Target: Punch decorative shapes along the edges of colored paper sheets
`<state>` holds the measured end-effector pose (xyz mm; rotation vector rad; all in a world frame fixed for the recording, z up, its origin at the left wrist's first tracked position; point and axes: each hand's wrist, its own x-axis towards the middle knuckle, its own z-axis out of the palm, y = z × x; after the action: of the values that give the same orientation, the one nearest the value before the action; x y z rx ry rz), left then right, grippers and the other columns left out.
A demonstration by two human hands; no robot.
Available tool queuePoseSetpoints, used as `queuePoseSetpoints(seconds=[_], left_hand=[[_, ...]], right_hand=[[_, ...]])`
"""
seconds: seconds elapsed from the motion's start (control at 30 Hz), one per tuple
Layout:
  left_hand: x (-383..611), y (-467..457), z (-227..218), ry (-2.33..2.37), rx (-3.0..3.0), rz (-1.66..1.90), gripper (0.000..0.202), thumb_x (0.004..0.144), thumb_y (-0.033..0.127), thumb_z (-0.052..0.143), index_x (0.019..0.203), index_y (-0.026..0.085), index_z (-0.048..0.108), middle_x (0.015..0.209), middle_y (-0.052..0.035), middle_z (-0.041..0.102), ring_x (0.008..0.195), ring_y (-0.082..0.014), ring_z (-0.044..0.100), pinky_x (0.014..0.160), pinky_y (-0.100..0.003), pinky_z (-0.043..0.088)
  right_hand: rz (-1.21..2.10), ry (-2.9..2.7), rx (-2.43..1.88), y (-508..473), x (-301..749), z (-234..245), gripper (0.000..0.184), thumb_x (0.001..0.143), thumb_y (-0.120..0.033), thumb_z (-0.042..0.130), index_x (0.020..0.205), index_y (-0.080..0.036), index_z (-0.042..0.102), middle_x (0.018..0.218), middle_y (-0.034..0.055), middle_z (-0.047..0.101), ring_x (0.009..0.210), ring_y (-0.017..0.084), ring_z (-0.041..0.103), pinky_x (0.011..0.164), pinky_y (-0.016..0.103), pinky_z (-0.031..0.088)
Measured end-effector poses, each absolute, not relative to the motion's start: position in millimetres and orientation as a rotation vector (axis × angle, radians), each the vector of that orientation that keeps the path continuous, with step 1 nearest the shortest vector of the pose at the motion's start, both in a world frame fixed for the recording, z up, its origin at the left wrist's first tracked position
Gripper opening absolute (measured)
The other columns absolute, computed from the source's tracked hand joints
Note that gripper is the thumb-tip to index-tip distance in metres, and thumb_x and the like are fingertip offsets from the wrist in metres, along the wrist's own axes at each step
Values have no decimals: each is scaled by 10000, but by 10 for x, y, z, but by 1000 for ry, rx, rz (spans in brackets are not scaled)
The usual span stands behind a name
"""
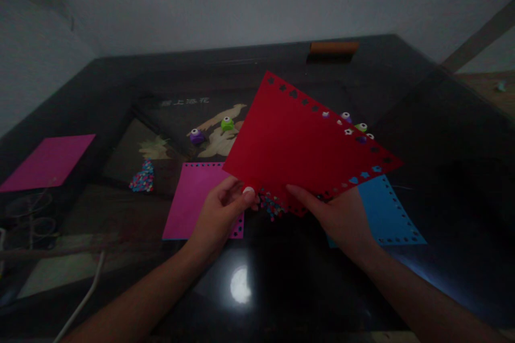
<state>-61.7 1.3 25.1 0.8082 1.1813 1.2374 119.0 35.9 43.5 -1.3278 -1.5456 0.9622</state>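
Note:
A red paper sheet (298,142) with punched holes along its edges is held up over the dark glass table (422,118). My left hand (219,214) pinches its near left corner with thumb on top. My right hand (340,217) grips its lower edge from beneath, fingers closed on the sheet. Under the red sheet lie a magenta punched sheet (191,198) at left and a blue punched sheet (386,211) at right. Small coloured punch-outs (270,206) lie between my hands.
A purple punch (197,136) and a green punch (227,124) stand behind the magenta sheet; more small punches (354,126) show past the red sheet's right edge. A confetti pile (142,178) and a plain magenta sheet (48,162) lie at left. A white cable (82,300) runs near left.

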Motion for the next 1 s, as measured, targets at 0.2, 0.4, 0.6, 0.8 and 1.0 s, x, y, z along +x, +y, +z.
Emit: queuePoseSetpoints(seconds=[0.2,0.4,0.6,0.8,1.0], left_hand=[[-620,18,242,1171,812,1239,270,696,376,757,838,164,670,703,-6,605,620,-130,516,599,-244,395],[-616,19,255,1192,798,1233,322,677,392,772,881,159,683,761,-12,590,606,-111,469,568,-228,363],[-622,17,242,1215,768,1218,337,664,403,782,891,169,693,791,-25,626,625,-111,494,561,-216,364],[-620,14,252,1251,755,1194,388,653,423,789,956,197,699,888,-49,689,776,-161,588,631,-221,414],[-629,14,237,1226,786,1201,346,682,412,776,952,206,708,935,-53,711,824,-169,621,700,-235,448]], right_hand=[[938,-1585,-1325,362,1197,424,298,726,-333,709,1011,-252,680,1100,95,700,1088,304,618,1034,492,418],[947,-1586,-1351,364,1187,426,346,709,-345,716,1041,-262,667,1141,83,686,1134,299,595,1046,492,410],[950,-1577,-1342,362,1179,421,372,705,-337,716,1059,-233,663,1150,107,679,1153,303,584,1059,489,394],[925,-1598,-1330,358,1180,413,356,708,-338,718,1051,-253,671,1141,84,687,1138,297,595,1052,478,406],[937,-1630,-1323,356,1191,419,317,730,-360,702,1031,-264,693,1117,85,698,1105,310,612,1022,487,429]])
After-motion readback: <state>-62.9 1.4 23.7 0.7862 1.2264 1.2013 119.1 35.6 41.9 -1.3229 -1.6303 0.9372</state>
